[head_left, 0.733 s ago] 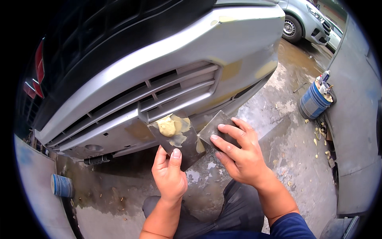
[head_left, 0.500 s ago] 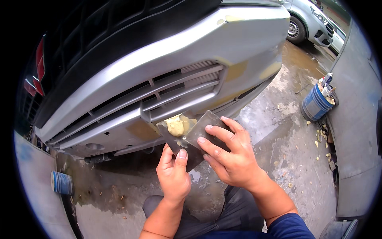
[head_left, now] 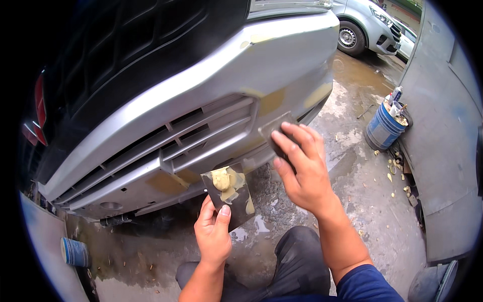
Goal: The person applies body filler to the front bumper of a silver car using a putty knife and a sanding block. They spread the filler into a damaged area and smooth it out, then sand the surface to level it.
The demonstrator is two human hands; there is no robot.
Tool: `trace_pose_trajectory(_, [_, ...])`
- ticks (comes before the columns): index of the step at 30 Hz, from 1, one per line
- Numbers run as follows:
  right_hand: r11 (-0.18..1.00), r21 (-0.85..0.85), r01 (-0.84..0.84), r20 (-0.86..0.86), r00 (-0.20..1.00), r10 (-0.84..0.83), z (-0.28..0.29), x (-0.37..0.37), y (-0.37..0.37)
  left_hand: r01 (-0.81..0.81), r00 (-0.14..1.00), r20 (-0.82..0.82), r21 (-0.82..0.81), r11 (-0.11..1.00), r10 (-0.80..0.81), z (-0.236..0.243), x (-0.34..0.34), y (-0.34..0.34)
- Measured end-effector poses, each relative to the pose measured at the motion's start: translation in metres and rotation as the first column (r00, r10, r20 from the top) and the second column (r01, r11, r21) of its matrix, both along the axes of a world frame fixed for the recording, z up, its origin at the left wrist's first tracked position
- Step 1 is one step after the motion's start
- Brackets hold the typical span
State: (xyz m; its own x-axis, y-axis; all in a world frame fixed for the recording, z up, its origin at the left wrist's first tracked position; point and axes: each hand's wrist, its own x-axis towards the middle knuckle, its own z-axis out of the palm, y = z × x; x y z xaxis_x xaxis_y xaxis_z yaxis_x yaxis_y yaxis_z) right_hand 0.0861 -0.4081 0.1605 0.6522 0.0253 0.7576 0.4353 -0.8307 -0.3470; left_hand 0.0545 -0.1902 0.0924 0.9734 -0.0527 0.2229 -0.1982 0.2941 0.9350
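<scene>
My left hand pinches a dark flat plate between thumb and fingers. On that plate sits a lump of pale yellow putty, with thinner smears beside it. My right hand grips a flat, dark grey spreader, fingers laid along its face. The spreader is up in front of the silver car bumper, near its dull yellow filler patch; whether it touches the surface I cannot tell. Another filler patch lies below the slatted grille.
A blue bucket with cans and tools in it stands at the right, putty scraps scattered by it. A smaller blue pail is at the left. Grey panels flank the right side. A silver vehicle is parked behind, past wet concrete.
The spreader has left the plate and moved up and right toward the bumper with my right hand. My left hand still holds the plate. The view has shifted a little to the right.
</scene>
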Motion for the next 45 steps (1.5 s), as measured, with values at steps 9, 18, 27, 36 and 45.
trace_pose_trajectory(9, [0.989, -0.059, 0.133, 0.050, 0.990, -0.131, 0.031, 0.043, 0.011, 0.121, 0.965, -0.226, -0.050, 0.991, -0.130, -0.023, 0.001, -0.005])
trace_pose_trajectory(18, [0.969, -0.168, 0.183, 0.044, 0.983, -0.178, 0.028, 0.039, 0.026, 0.145, 0.947, -0.287, -0.010, 0.989, -0.142, -0.042, 0.008, -0.003])
trace_pose_trajectory(27, [0.974, -0.123, 0.193, 0.089, 0.979, -0.183, 0.038, 0.044, 0.046, 0.142, 0.947, -0.290, -0.013, 0.990, -0.139, -0.044, 0.012, -0.005])
trace_pose_trajectory(36, [0.979, -0.071, 0.193, 0.060, 0.980, -0.189, 0.049, 0.037, 0.038, 0.140, 0.948, -0.289, -0.008, 0.990, -0.136, -0.041, 0.012, -0.005])
trace_pose_trajectory(45, [0.969, -0.141, 0.205, 0.026, 0.979, -0.203, 0.043, 0.036, 0.048, 0.116, 0.946, -0.304, -0.007, 0.993, -0.113, -0.035, 0.013, -0.007])
